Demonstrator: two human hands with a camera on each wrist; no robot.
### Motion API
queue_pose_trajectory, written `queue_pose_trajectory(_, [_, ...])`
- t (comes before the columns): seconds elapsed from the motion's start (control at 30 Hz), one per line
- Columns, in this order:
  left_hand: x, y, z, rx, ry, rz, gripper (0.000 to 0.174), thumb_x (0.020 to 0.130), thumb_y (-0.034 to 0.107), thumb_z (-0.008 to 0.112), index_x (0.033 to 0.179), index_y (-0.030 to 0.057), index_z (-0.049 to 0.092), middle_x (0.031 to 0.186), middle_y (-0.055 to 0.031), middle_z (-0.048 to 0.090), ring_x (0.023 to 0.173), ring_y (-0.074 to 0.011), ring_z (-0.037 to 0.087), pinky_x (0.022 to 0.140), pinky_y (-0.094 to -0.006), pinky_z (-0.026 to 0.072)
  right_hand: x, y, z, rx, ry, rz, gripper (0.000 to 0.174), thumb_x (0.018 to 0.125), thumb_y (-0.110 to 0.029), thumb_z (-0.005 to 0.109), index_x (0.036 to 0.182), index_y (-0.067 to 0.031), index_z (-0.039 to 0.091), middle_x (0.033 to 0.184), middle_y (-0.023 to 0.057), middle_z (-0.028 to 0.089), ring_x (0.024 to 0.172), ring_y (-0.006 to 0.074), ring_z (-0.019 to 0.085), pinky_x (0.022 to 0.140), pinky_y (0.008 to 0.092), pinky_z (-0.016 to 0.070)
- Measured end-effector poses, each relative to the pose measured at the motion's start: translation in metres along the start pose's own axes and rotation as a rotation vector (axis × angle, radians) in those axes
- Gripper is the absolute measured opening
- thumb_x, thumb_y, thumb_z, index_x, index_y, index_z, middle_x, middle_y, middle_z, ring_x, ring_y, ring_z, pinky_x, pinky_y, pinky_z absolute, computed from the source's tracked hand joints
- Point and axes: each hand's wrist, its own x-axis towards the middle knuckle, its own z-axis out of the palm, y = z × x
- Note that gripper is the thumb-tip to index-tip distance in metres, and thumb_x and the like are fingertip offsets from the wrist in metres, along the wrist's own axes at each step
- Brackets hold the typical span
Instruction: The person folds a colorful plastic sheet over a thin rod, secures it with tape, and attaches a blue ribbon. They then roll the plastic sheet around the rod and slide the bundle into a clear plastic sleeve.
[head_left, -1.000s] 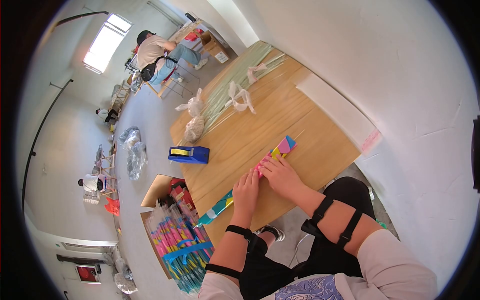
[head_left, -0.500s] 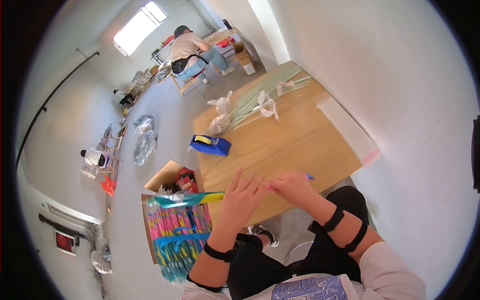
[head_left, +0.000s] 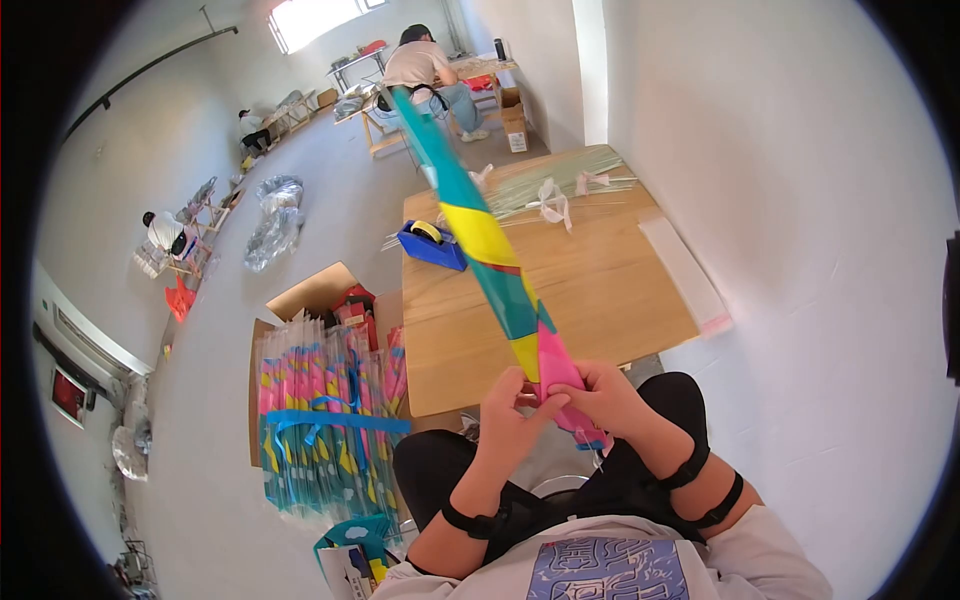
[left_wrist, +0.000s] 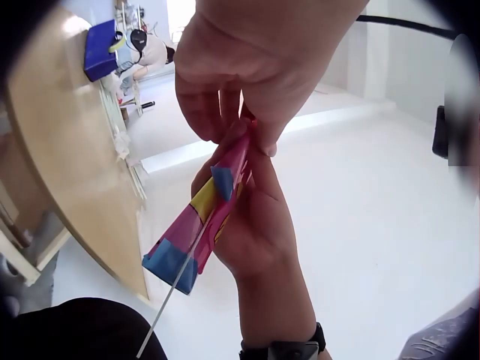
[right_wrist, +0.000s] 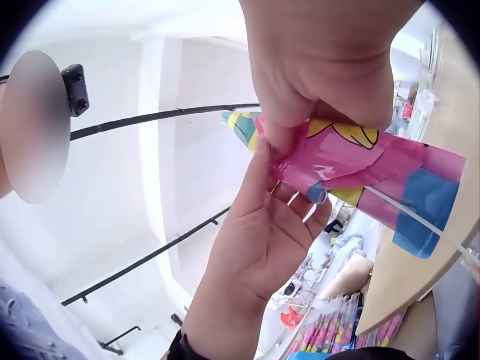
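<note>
A long rolled plastic sheet (head_left: 500, 292) in teal, yellow and pink slants up and away from my lap, its far end raised above the table. Near its pink lower end my left hand (head_left: 510, 408) pinches it between thumb and fingers. My right hand (head_left: 608, 402) grips the same pink part from the other side, thumbs close together. A thin pale rod (left_wrist: 177, 276) sticks out of the lower end in the left wrist view. In the right wrist view, a blue patch (right_wrist: 426, 214) shows at that end, and a small blue piece (right_wrist: 317, 193) lies by my left fingertips.
The wooden table (head_left: 590, 300) bears a blue tape dispenser (head_left: 432, 246), pale thin rods (head_left: 540, 180) and white plastic ties (head_left: 554, 204). Left of it, a cardboard box (head_left: 312, 287) holds many similar sleeved rolls (head_left: 325, 385). A wall (head_left: 800, 250) stands at right; people sit farther back.
The rolled sheet was lying on the table under both hands, then was lifted and swung leftward. Now it points away from me, with both hands gripping its pink end over my lap.
</note>
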Motion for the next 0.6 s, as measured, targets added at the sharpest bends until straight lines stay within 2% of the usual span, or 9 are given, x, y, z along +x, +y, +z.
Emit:
queue_pose_trajectory(0.03, [-0.002, 0.000, -0.001, -0.007, 0.009, 0.005, 0.026, 0.093, 0.004, 0.078, 0.116, -0.0002, 0.066, 0.111, -0.0051, 0.065, 0.093, -0.0139, 0.067, 0.080, -0.0285, 0.0557, -0.002, 0.002, 0.003, 0.068, 0.033, -0.011, 0.021, 0.102, -0.017, 0.071, 0.114, 0.0003, 0.074, 0.093, -0.0005, 0.072, 0.080, 0.0045, 0.061, 0.070, 0.0249, 0.0520])
queue_pose_trajectory(0.13, [-0.006, 0.000, -0.004, -0.002, -0.004, -0.016, 0.024, 0.091, 0.005, 0.080, 0.113, 0.0000, 0.069, 0.109, -0.0052, 0.064, 0.093, -0.0145, 0.067, 0.082, -0.0285, 0.0555, -0.009, -0.001, 0.008, 0.035, 0.064, 0.007, 0.020, 0.102, -0.014, 0.071, 0.114, 0.0006, 0.074, 0.094, -0.0003, 0.073, 0.083, 0.0050, 0.063, 0.072, 0.0246, 0.0527])
queue_pose_trajectory(0.23, [-0.009, -0.003, -0.008, -0.022, -0.017, 0.032, 0.025, 0.090, 0.005, 0.080, 0.112, 0.0004, 0.071, 0.107, -0.0053, 0.063, 0.092, -0.0153, 0.067, 0.084, -0.0277, 0.0544, -0.012, 0.002, 0.009, 0.101, 0.035, -0.012, 0.019, 0.100, -0.013, 0.071, 0.115, 0.0000, 0.075, 0.095, 0.0004, 0.074, 0.084, 0.0056, 0.065, 0.073, 0.0246, 0.0536])
queue_pose_trajectory(0.33, [-0.010, -0.009, -0.012, -0.059, -0.066, 0.041, 0.026, 0.094, 0.008, 0.079, 0.116, -0.0009, 0.071, 0.108, -0.0050, 0.062, 0.092, -0.0148, 0.066, 0.085, -0.0269, 0.0531, -0.012, -0.001, 0.011, 0.021, 0.050, 0.019, 0.019, 0.098, -0.011, 0.073, 0.114, -0.0005, 0.075, 0.096, 0.0013, 0.075, 0.084, 0.0067, 0.067, 0.074, 0.0252, 0.0544])
queue_pose_trajectory(0.4, [-0.007, -0.009, -0.011, -0.275, -0.029, -0.048, 0.021, 0.096, 0.012, 0.078, 0.110, -0.0024, 0.070, 0.104, -0.0060, 0.066, 0.089, -0.0120, 0.065, 0.077, -0.0264, 0.0552, -0.016, -0.011, 0.014, 0.007, 0.021, 0.048, 0.020, 0.097, -0.011, 0.075, 0.113, -0.0006, 0.075, 0.096, 0.0018, 0.075, 0.083, 0.0072, 0.067, 0.074, 0.0255, 0.0545])
queue_pose_trajectory(0.43, [-0.005, -0.008, -0.011, -0.275, -0.024, -0.041, 0.021, 0.096, 0.012, 0.078, 0.110, -0.0024, 0.070, 0.104, -0.0060, 0.066, 0.089, -0.0120, 0.065, 0.077, -0.0264, 0.0552, -0.017, -0.015, 0.014, -0.006, -0.006, 0.083, 0.021, 0.096, -0.012, 0.076, 0.113, -0.0007, 0.076, 0.095, 0.0022, 0.075, 0.082, 0.0077, 0.067, 0.073, 0.0258, 0.0546])
queue_pose_trajectory(0.5, [0.002, 0.006, -0.013, -0.473, 0.076, -0.183, 0.021, 0.099, 0.014, 0.077, 0.114, -0.0001, 0.072, 0.102, -0.0023, 0.070, 0.086, -0.0076, 0.064, 0.074, -0.0248, 0.0538, -0.011, -0.010, 0.014, -0.056, -0.025, 0.069, 0.022, 0.094, -0.012, 0.076, 0.113, -0.0008, 0.075, 0.094, 0.0027, 0.075, 0.081, 0.0080, 0.067, 0.074, 0.0261, 0.0547])
queue_pose_trajectory(0.6, [0.008, -0.004, -0.018, -0.377, 0.086, -0.148, 0.020, 0.102, 0.011, 0.072, 0.120, 0.0013, 0.072, 0.101, 0.0000, 0.074, 0.085, -0.0067, 0.065, 0.074, -0.0247, 0.0528, -0.006, 0.001, 0.014, -0.116, -0.053, 0.064, 0.023, 0.093, -0.012, 0.077, 0.113, -0.0009, 0.075, 0.092, 0.0033, 0.075, 0.081, 0.0085, 0.068, 0.075, 0.0266, 0.0551])
